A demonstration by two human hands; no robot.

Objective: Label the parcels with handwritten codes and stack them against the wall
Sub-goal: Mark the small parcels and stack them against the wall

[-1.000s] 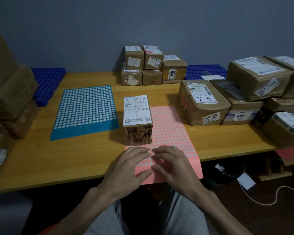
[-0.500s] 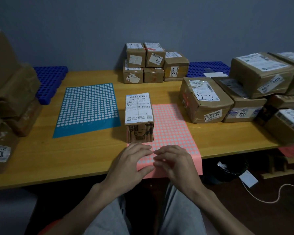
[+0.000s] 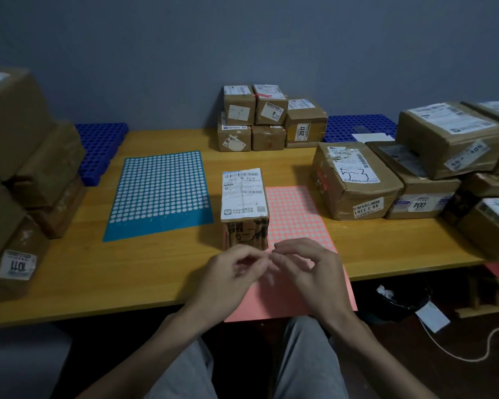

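A small brown parcel (image 3: 245, 207) with a white shipping label on top stands on the wooden table (image 3: 156, 272), partly on a pink sticker sheet (image 3: 296, 217). My left hand (image 3: 231, 276) and my right hand (image 3: 308, 269) hover just above the sheet's near end, in front of the parcel. Their curled fingers meet tip to tip in a pinch at one spot. Whatever is pinched there is too small to make out; it looks like a single sticker. A stack of small labelled parcels (image 3: 267, 119) stands against the wall.
A blue sticker sheet (image 3: 160, 194) lies left of the parcel. Large boxes (image 3: 20, 168) are piled at the left edge. More parcels (image 3: 355, 180) crowd the right side, one marked 5-3. Blue perforated trays (image 3: 100, 148) sit at the back. A cable and bag lie on the floor.
Both hands lay flat on the near end of the pink sheet; now they have lifted off it and their fingertips have come together in a pinch. The parcel has not moved.
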